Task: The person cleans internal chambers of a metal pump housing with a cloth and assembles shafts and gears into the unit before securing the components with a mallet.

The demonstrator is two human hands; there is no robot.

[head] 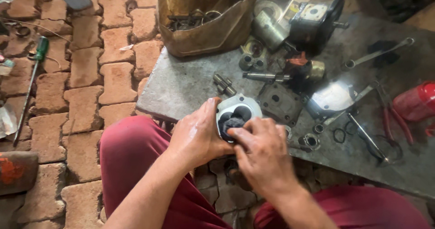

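My left hand (197, 136) grips the metal pump housing (235, 113) mid-frame, fingers closed round it; right hand (263, 154) fingers pinch a dark rag (232, 124) inside.

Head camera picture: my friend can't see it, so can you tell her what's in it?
Two bare hands work on a grey metal pump housing: the left hand grips its side while the right hand pushes a dark rag into its openings. Beyond them a grey slab holds metal parts, a spanner and red-handled pliers, on a brick floor.

Grey metal pump housing (237, 113), twin bores, dark cloth (232, 124) inside.
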